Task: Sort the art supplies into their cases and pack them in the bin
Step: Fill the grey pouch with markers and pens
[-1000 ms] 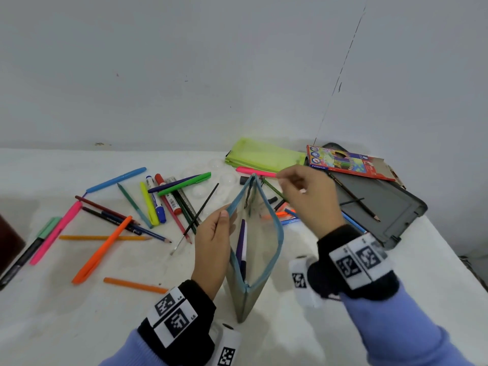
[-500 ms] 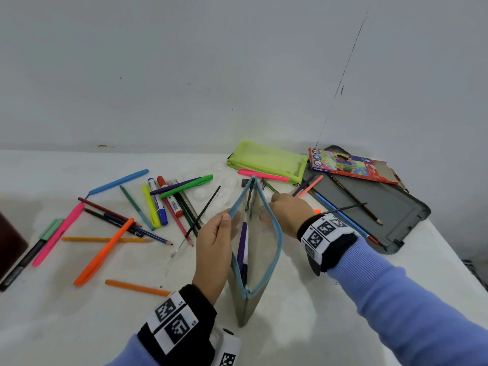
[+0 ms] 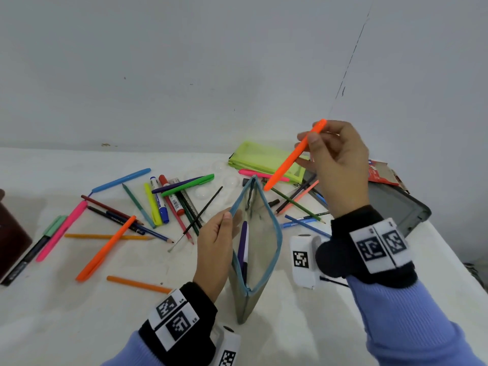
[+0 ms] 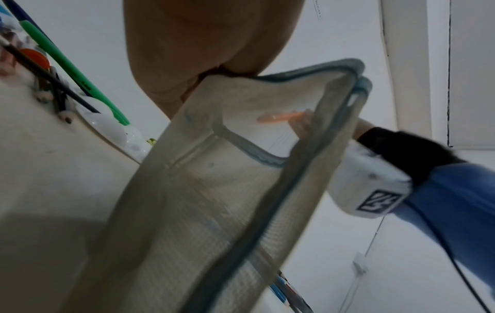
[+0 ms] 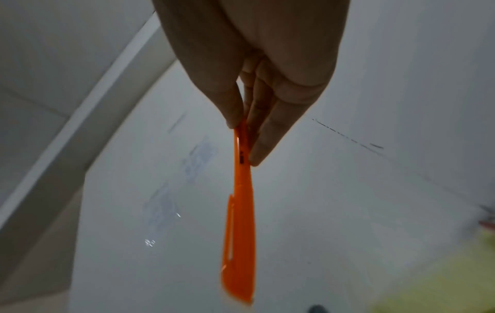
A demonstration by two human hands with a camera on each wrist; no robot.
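A grey mesh pencil case [image 3: 260, 241] with a blue zipper rim stands upright on the white table [image 3: 66, 313], its mouth gaping. My left hand [image 3: 219, 239] pinches its left rim, and the same case [image 4: 214, 190] fills the left wrist view. A purple pen [image 3: 242, 243] lies inside. Above and right of the case, my right hand [image 3: 335, 165] pinches an orange pen [image 3: 294, 155] in the air, tilted with its lower end over the case's far corner. The right wrist view shows the orange pen [image 5: 241, 222] hanging from my fingertips [image 5: 257, 152].
Loose pens, pencils, markers and a brush [image 3: 196, 217] are scattered left of the case, among them another orange pen [image 3: 105, 248]. More pencils [image 3: 298, 204] lie behind it. A lime mesh case [image 3: 261, 157], a grey bin lid [image 3: 396, 207] and a coloured pencil box [image 3: 383, 173] sit at the back right.
My right hand reached down to the pencils behind the case, took the orange pen and lifted it up and right. The left hand kept holding the case open.
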